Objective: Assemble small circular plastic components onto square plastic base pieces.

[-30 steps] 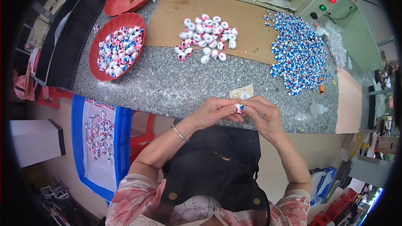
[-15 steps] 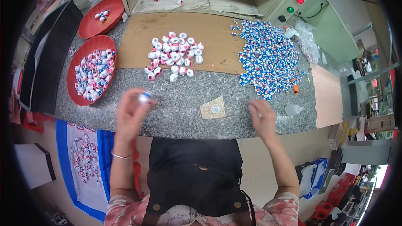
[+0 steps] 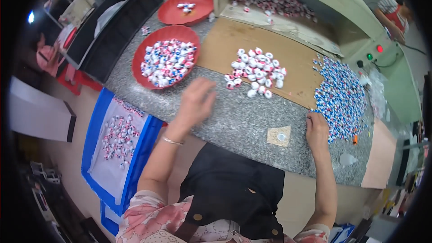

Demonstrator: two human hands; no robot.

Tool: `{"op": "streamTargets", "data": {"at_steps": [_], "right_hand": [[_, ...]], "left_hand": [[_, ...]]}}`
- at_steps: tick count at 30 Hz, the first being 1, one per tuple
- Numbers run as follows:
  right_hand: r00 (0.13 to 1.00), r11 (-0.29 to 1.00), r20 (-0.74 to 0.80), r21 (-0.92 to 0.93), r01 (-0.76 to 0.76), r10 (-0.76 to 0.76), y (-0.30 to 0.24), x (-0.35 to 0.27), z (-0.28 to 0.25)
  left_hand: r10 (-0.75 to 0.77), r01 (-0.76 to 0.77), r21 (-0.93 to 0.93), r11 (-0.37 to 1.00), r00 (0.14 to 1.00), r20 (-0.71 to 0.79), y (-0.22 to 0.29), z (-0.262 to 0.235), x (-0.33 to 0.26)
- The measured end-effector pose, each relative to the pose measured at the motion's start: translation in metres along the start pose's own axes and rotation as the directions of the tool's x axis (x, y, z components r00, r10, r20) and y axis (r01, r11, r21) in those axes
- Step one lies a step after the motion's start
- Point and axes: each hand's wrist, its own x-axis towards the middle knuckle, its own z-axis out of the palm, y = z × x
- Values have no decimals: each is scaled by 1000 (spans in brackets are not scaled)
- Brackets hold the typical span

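Observation:
My left hand (image 3: 197, 100) is over the grey speckled tabletop, just below a red scalloped bowl (image 3: 136, 73) heaped with small white, pink and blue pieces. Its fingers look apart, somewhat blurred, with nothing visible in them. My right hand (image 3: 318, 131) rests at the left edge of a wide pile of tiny blue-and-white pieces (image 3: 340, 94). Its fingers are curled together, and whatever they pinch is hidden. Between the hands lies a small tan board (image 3: 273, 137) with a clear round piece (image 3: 281, 137) on it. Beyond it, white-and-pink rounded pieces (image 3: 258, 69) sit in a loose heap.
A second red bowl (image 3: 166, 15) holds a few pieces at the back. A black crate (image 3: 121, 29) stands at the far left, a blue-rimmed tray (image 3: 150, 141) below the table's left side. Behind the cardboard sheet (image 3: 220, 40) is a shelf-like box (image 3: 288, 29) with more pieces.
The view has turned left. My left hand has moved toward the near red bowl, and the blue-and-white piece it held is no longer seen in it. My right hand has reached the blue pile's edge.

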Motion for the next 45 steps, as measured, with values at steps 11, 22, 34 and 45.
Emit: {"op": "streamTargets", "data": {"at_steps": [11,22,34,45], "right_hand": [[940,893,177,301,-335,293,-46,-38,-35],[981,980,165,150,-129,104,-40,-43,-28],[956,966,224,131,-223,190,-44,-34,-36],[955,981,235,108,161,-183,-91,-5,-14]], "left_hand": [[-26,12,84,996,987,157,-3,43,19],[-62,646,-758,-85,756,651,78,59,-42],[-31,739,-644,-196,652,758,77,62,-62],[-127,732,-681,11,677,725,80,47,-53]]}}
